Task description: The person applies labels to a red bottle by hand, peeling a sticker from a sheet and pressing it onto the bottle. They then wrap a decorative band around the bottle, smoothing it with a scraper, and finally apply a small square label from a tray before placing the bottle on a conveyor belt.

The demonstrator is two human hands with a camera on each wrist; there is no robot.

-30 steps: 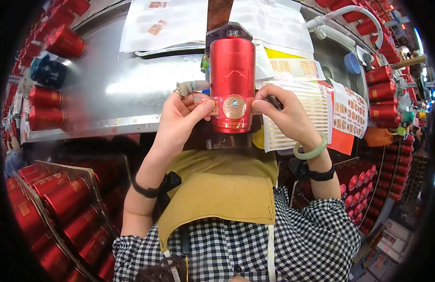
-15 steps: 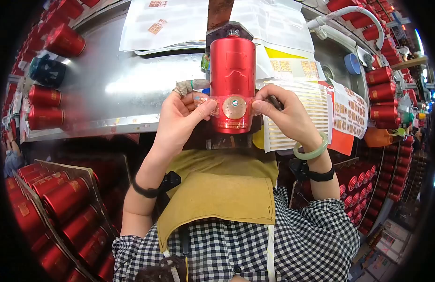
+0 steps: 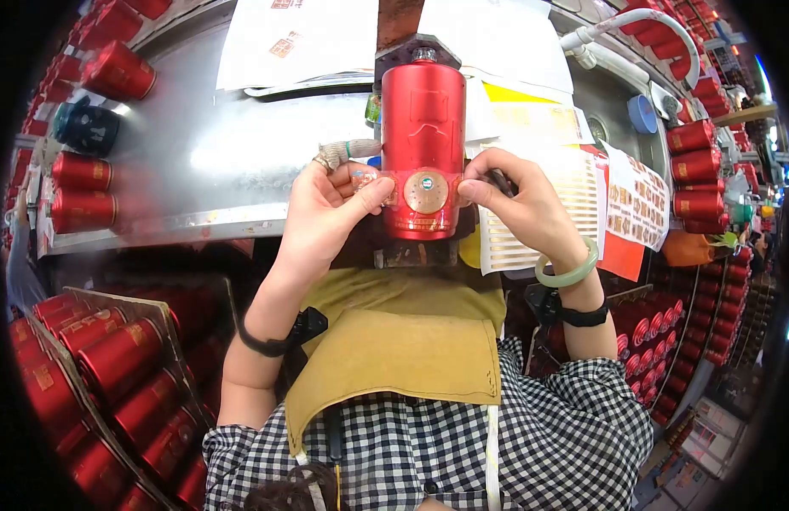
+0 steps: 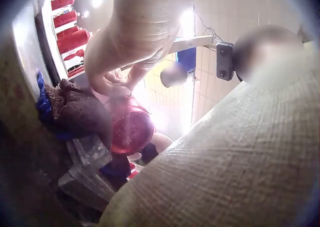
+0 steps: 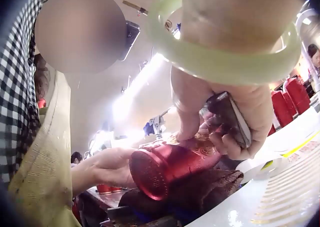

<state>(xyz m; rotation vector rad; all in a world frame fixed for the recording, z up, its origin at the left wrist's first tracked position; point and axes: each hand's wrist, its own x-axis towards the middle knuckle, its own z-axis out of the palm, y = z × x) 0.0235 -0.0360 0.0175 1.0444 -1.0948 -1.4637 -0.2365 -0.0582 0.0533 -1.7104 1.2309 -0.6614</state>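
A red bottle (image 3: 423, 111) lies on its back with its neck away from me, on a dark cloth-covered support (image 5: 220, 182). Across its lower body runs a clear decal strip with a round gold emblem (image 3: 427, 194). At the strip's left end, my left hand (image 3: 322, 209) pinches the film beside the bottle; a knitted cover (image 3: 352, 152) sheathes one finger. My right hand (image 3: 518, 200) holds the other end between thumb and forefinger, against the bottle's right side. Within its curled fingers sits a dark flat tool with a pale edge (image 5: 235, 118).
Sheets of gold decals (image 3: 637, 192) and a striped sheet (image 3: 544, 217) lie right of the bottle. White papers (image 3: 318, 43) cover the back of the metal table (image 3: 241, 162). More red bottles (image 3: 83, 209) stand at the left; racks of them (image 3: 122, 358) flank me below.
Both hands stay almost in place at the strip's ends. The left thumb has edged slightly toward the bottle, over the strip's left end. The bottle has not visibly turned.
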